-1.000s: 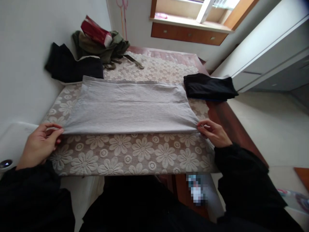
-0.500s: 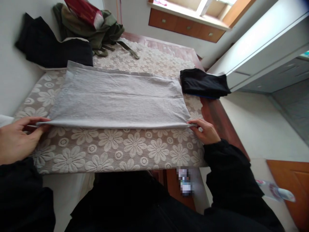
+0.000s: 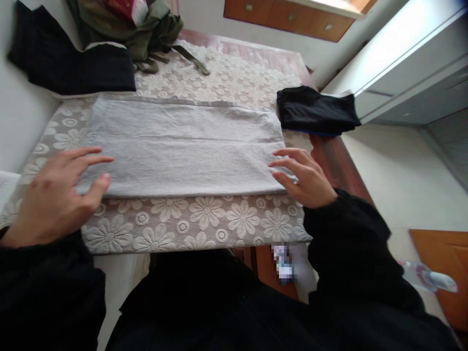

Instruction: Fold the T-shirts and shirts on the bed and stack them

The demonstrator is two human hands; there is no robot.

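A light grey piece of cloth [image 3: 186, 146], folded into a long rectangle, lies flat across the table, with faint creases along its middle. Over its left end is my left hand [image 3: 62, 187], fingers apart and holding nothing. My right hand [image 3: 305, 178] is at the cloth's right end, its fingers also spread and nothing between them. Whether the fingertips touch the fabric I cannot tell. Parts of both short ends of the cloth are hidden beneath the hands.
A flower-patterned lace tablecloth [image 3: 204, 214] covers the table. Folded black clothing [image 3: 318, 112] lies at the back right, more black clothing [image 3: 80, 68] at the back left beside a green backpack [image 3: 146, 34]. A plastic bottle [image 3: 426, 278] is at the lower right.
Both hands have let go of the cloth's near edge and opened. They have moved inward and away from me over its ends. The view has tilted slightly downward.
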